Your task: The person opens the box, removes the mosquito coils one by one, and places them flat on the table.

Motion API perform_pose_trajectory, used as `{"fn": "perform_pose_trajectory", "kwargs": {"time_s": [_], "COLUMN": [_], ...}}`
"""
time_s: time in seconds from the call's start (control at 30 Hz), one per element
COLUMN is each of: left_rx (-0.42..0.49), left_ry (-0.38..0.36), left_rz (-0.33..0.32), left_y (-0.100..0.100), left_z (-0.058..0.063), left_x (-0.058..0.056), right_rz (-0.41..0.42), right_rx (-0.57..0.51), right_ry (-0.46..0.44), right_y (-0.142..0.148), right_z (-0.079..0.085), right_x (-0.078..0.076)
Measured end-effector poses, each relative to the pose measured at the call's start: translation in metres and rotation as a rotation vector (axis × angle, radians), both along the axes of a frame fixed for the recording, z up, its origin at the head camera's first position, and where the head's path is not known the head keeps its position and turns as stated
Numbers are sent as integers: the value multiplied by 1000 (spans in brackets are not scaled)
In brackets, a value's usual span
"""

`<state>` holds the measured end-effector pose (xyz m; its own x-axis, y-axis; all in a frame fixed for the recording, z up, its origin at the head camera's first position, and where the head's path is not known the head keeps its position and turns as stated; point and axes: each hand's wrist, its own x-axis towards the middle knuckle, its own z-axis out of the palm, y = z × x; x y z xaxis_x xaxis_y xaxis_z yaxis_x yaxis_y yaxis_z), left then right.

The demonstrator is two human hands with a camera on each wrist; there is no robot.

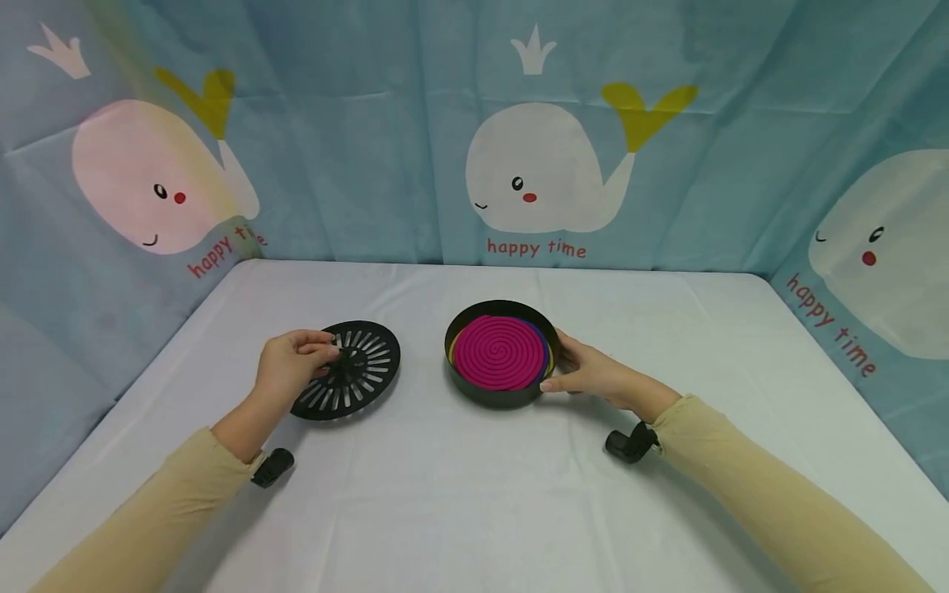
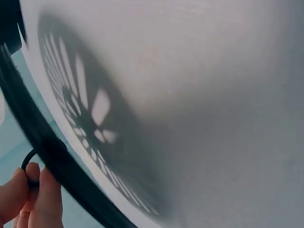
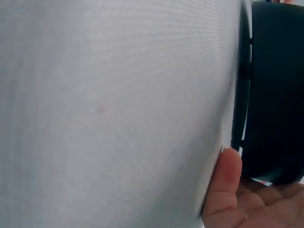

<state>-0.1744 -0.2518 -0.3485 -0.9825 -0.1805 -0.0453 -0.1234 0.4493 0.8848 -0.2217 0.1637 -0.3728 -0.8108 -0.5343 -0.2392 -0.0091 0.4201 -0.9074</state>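
Observation:
My left hand (image 1: 292, 362) pinches the small ring handle at the middle of a round black slotted lid (image 1: 378, 383). In the left wrist view the lid (image 2: 71, 175) is raised off the table, and its slotted shadow falls on the cloth. My right hand (image 1: 596, 377) grips the right side of a round black tin (image 1: 493, 399), thumb toward the front and fingers behind. Inside the tin lies a magenta spiral mosquito coil (image 1: 498, 352), with blue and yellow edges showing beneath it. In the right wrist view the thumb (image 3: 228, 173) is low beside the tin's wall (image 3: 278, 95).
A white cloth (image 1: 460, 502) covers the table. Blue curtains (image 1: 371, 181) with whale prints stand behind it and on both sides. Black wrist cameras (image 1: 630, 443) hang below both sleeves.

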Motion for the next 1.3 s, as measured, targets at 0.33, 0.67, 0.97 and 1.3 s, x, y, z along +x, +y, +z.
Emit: {"fn": "perform_pose_trajectory", "kwargs": {"time_s": [0.33, 0.67, 0.97, 1.3], "left_rx": [-54, -99, -92, -103], "left_ry": [-41, -34, -42, -51], "left_rz": [-16, -5, 6, 17], "left_y": [-3, -5, -9, -11], "left_z": [-3, -2, -1, -4], "left_x": [-7, -9, -12, -18], "right_rz": [6, 5, 2, 3], "right_rx": [-29, -34, -40, -42], "right_ry": [-5, -9, -5, -7], "right_y": [1, -1, -1, -1], "right_z": [-3, -1, 1, 1], "right_x": [-1, 0, 1, 1]}}
